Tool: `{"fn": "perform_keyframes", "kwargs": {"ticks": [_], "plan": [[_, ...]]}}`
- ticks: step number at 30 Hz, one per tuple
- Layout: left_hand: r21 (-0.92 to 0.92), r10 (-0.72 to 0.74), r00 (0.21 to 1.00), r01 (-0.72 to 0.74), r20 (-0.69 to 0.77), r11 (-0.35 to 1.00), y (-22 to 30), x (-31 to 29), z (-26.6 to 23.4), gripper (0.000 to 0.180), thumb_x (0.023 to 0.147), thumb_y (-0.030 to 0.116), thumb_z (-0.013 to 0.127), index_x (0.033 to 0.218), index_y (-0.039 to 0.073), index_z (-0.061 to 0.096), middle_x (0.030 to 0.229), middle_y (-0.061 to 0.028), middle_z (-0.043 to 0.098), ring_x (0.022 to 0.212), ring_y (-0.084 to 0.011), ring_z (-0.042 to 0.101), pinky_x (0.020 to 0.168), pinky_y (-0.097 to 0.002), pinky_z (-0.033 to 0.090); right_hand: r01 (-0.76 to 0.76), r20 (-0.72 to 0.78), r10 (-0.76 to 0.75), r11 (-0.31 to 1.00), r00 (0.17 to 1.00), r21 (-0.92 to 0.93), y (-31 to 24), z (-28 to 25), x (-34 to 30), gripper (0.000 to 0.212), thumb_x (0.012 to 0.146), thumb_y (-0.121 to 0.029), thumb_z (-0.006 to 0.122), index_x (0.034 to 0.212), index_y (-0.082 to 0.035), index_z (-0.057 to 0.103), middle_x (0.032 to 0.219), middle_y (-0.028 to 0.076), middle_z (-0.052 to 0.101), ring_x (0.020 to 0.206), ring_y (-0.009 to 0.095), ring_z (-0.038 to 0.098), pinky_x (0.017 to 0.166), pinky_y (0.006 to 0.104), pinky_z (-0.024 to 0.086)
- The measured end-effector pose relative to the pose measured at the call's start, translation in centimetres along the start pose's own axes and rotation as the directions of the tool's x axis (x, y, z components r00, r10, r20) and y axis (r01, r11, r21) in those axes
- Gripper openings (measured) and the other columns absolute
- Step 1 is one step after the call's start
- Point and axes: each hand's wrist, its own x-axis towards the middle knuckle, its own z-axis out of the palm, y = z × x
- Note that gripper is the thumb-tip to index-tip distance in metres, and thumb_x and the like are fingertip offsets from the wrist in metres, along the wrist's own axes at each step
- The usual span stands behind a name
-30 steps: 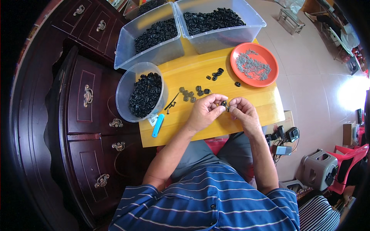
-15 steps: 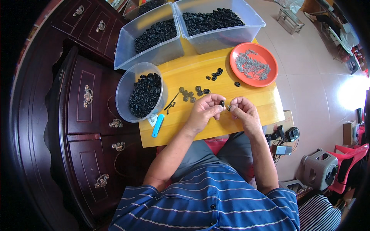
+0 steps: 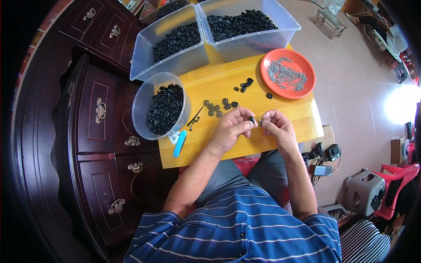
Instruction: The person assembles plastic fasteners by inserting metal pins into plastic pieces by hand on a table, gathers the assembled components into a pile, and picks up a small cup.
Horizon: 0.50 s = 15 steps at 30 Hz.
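Observation:
Over the near edge of the yellow table, my left hand [image 3: 234,126] pinches a small black oval part [image 3: 251,119] between thumb and fingertips. Close beside it, my right hand [image 3: 278,127] is closed on a small silvery metal piece [image 3: 260,122], mostly covered by the fingers; it looks like the pins on the orange plate [image 3: 310,87]. The two pieces are a little apart. Beyond my hands lie loose black parts [image 3: 226,104] and duller, brownish ones [image 3: 211,106]. Another black group [image 3: 244,85] sits farther back, and a single black part [image 3: 269,95] rests near the plate.
A round clear tub [image 3: 137,115] of black parts stands at the left, with two large clear bins [image 3: 171,65] behind. A light-blue folding-knife-like tool [image 3: 179,143] and a thin dark rod [image 3: 195,115] lie near the tub. Dark wooden drawers [image 3: 94,136] border the table's left.
Both hands keep nearly the same place and grip. The whole view has shifted very slightly; nothing has visibly been picked up or put down.

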Motion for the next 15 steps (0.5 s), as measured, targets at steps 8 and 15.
{"fn": "perform_keyframes", "kwargs": {"ticks": [8,15], "plan": [[0.193,0.013,0.998,-0.002,-0.056,0.981,-0.8,-0.4,1.8,0.011,0.097,0.008,0.066,0.107,0.006,0.061,0.097,-0.0053,0.072,0.075,-0.0079,0.064,0.069,-0.0228,0.052,0.023,-0.101,-0.021,0.999,0.995,0.024,0.6,0.0,0.2,0.014,0.096,-0.005,0.064,0.11,-0.005,0.061,0.092,-0.002,0.061,0.075,0.006,0.054,0.069,0.0222,0.043],[0.221,0.0,1.0,0.006,-0.03,0.975,-3.8,-0.5,3.7,0.009,0.098,0.002,0.064,0.106,0.003,0.061,0.089,-0.0003,0.064,0.074,-0.0053,0.06,0.069,-0.0208,0.051,0.07,-0.243,-0.031,0.986,0.97,0.153,1.2,0.2,0.3,0.016,0.098,-0.005,0.064,0.114,-0.005,0.061,0.092,-0.002,0.06,0.074,0.005,0.053,0.068,0.0203,0.043]]}}
